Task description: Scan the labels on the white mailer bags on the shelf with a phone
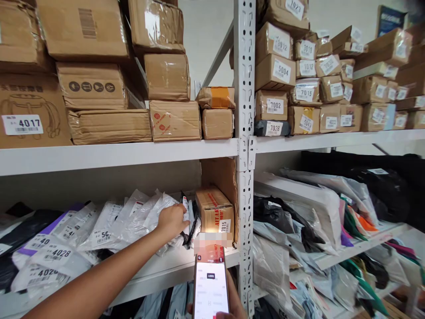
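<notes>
My left hand (pixel 172 219) reaches onto the lower shelf, its fingers curled at the edge of a plastic mailing bag (pixel 187 208) that stands upright in the row. Part of that bag is hidden behind my fingers. White mailing bags (pixel 133 212) lean to the left of the hand. A cardboard box (pixel 214 204) with red print and a label stands just to the right. Lower down, my right hand (pixel 234 297) is wrapped round a smartphone (pixel 210 285), held upright with its screen lit towards me. A bright light shows near the phone's top.
A white metal shelf post (pixel 245 190) rises right of the phone. Above my left hand runs the upper shelf's edge (pixel 126 156), stacked with cardboard boxes (pixel 174 119). Labelled bags (pixel 59 253) lie at left. More bagged parcels (pixel 299 212) fill the right-hand shelves.
</notes>
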Motion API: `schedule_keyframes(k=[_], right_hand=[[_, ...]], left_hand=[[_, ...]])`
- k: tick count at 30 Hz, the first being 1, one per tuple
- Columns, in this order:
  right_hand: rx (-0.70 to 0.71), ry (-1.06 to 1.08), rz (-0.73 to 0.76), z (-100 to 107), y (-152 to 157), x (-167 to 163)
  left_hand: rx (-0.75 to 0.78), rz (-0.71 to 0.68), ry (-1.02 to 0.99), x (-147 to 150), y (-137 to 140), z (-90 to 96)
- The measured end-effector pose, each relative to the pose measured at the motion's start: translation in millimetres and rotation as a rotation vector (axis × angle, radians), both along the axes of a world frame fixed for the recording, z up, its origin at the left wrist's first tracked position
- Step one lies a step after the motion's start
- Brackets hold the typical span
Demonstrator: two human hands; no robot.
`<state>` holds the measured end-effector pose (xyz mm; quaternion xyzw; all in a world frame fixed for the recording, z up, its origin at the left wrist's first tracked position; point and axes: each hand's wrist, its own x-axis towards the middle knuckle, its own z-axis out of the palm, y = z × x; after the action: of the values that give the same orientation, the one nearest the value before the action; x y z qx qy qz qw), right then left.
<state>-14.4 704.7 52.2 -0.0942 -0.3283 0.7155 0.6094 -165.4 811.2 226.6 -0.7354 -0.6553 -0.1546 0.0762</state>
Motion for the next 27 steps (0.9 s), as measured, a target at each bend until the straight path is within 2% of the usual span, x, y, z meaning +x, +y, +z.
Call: schedule_keyframes(k=[5,11,15,19,24,27], right_hand=[[0.011,-0.155,0.053,10,8,-11],[-0.021,-0.155,-0.023,27,14,-29],[0.001,-0.094,0.015,26,13,-32],[0.008,-0.059,0.057,23,16,-26],[0.138,-0.099,0.149,34,27,-24],[0.167,-0.057,0.204,45,30,-29]], left_hand=[[0.02,0.075,-0.125,-3,1,0.9],[-0.045,0.01,0.043,-4,3,3.4],[0.05,-0.003,0.097,-14,-7,-0.2],[0.182,-0.011,0.135,-27,-16,-14.9],[0.279,-0.082,-0.009,-40,-15,-33.4],[0.35,-0.12,-0.07,-45,-12,-40.2]])
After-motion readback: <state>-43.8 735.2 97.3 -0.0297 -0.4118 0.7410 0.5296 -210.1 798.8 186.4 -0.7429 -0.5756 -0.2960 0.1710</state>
